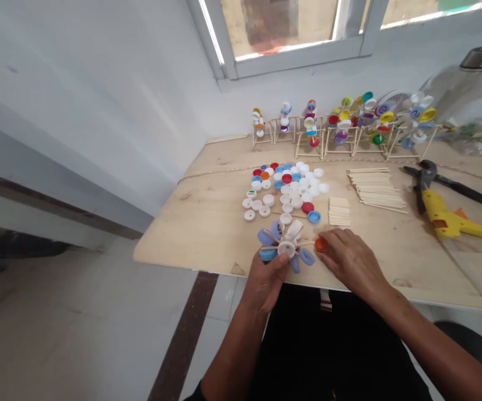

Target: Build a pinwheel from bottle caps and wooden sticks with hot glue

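A small wheel of bottle caps on thin wooden sticks (285, 245) lies at the near edge of the plywood table (207, 223). My left hand (268, 278) is closed on its near side, thumb by the white centre cap. My right hand (349, 259) rests beside it, fingers pinched on an orange cap (320, 243) at the end of one stick. Just beyond lies a heap of loose bottle caps (291, 189), mostly white, with some blue and red.
Two stacks of wooden sticks (376, 189) lie right of the caps. A yellow glue gun (453, 220) and black pliers (428, 175) lie at the far right. Several finished cap wheels on stick stands (341, 125) line the wall under the window.
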Tool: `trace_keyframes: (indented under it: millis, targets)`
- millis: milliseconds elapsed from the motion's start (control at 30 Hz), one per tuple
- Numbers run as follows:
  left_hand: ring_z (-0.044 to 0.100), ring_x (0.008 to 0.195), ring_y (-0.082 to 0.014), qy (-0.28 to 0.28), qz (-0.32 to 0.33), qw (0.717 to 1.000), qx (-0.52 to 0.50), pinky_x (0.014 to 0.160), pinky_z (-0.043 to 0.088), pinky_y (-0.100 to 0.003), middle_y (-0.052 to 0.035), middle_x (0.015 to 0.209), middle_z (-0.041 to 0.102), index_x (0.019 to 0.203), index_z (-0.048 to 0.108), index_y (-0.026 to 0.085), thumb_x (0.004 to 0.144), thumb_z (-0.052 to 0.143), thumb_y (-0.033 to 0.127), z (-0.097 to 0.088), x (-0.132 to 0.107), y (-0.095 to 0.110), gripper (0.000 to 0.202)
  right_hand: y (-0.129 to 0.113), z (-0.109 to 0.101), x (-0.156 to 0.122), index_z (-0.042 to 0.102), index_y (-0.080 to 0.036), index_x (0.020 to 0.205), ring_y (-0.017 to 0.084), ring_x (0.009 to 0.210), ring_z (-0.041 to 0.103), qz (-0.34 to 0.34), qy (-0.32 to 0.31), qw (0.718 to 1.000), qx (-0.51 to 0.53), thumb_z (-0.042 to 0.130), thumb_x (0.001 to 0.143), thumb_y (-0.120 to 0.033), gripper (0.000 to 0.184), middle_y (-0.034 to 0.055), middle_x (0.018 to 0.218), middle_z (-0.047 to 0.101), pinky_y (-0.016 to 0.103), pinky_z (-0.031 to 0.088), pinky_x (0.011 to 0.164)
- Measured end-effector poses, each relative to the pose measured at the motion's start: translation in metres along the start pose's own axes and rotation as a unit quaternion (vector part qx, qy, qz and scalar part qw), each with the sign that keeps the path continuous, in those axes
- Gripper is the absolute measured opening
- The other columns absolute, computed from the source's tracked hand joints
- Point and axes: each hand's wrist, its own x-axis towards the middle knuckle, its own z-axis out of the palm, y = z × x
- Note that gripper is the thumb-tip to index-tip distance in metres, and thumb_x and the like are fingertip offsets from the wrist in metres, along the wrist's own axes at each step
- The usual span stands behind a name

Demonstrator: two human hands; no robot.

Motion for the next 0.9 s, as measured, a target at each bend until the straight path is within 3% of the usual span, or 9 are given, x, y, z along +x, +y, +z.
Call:
trace_keyframes:
  millis: [100,200,300,400,633,900]
  targets:
    - [0.067,0.085,-0.0198,0.002,-0.004,1.0,0.006,0.092,0.046,-0.036,-0.0038,0.083,0.072,0.081,0.071,0.016,0.057,0.084,0.019,-0.001,0.001,0.0,0.027,0.001,0.005,0.0,0.06,-0.017,0.101,0.025,0.088,0.06,0.015,0.002,1.0,0.008,0.049,0.09,-0.029,0.02,0.0116,0.098,0.066,0.041,0.049,0.077]
    - [0.066,0.086,-0.0207,0.004,-0.01,1.0,0.018,0.091,0.046,-0.036,-0.0045,0.083,0.071,0.081,0.071,0.015,0.056,0.084,0.02,-0.001,0.001,0.001,0.029,0.002,-0.004,-0.006,0.057,-0.018,0.106,0.021,0.086,0.061,0.086,0.02,0.989,0.119,0.051,0.089,-0.034,0.024,0.0091,0.099,0.066,0.036,0.049,0.076]
    - [0.065,0.086,-0.0205,0.011,-0.014,0.999,0.041,0.089,0.045,-0.035,-0.0041,0.082,0.07,0.079,0.07,0.016,0.054,0.086,0.021,0.001,0.0,0.0,0.03,0.001,-0.025,-0.011,0.06,-0.021,0.097,0.017,0.08,0.061,0.172,0.009,0.948,0.268,0.053,0.088,-0.041,0.023,0.0053,0.095,0.067,0.031,0.05,0.072]
    - [0.064,0.083,-0.0191,-0.001,-0.017,0.998,0.066,0.087,0.044,-0.035,-0.0033,0.08,0.069,0.079,0.069,0.015,0.055,0.085,0.023,0.003,-0.001,0.0,0.03,-0.003,-0.045,-0.012,0.064,-0.022,0.087,0.018,0.086,0.063,0.209,-0.017,0.909,0.36,0.055,0.086,-0.046,0.025,0.0039,0.097,0.068,0.03,0.05,0.076]
    - [0.061,0.081,-0.018,-0.026,-0.037,0.996,0.083,0.083,0.043,-0.033,-0.0036,0.081,0.067,0.083,0.069,0.014,0.057,0.084,0.022,0.008,-0.004,0.002,0.031,-0.01,-0.052,-0.01,0.066,-0.022,0.086,0.016,0.089,0.061,0.201,-0.032,0.882,0.426,0.058,0.085,-0.043,0.022,0.0034,0.098,0.067,0.027,0.049,0.079]
    - [0.058,0.071,-0.0145,-0.035,-0.055,0.995,0.077,0.074,0.042,-0.028,-0.0004,0.072,0.064,0.078,0.067,0.015,0.056,0.085,0.021,0.013,-0.005,0.004,0.029,-0.009,-0.049,-0.005,0.065,-0.021,0.089,0.018,0.09,0.061,0.146,-0.071,0.889,0.429,0.056,0.087,-0.042,0.023,0.0057,0.096,0.067,0.033,0.05,0.083]
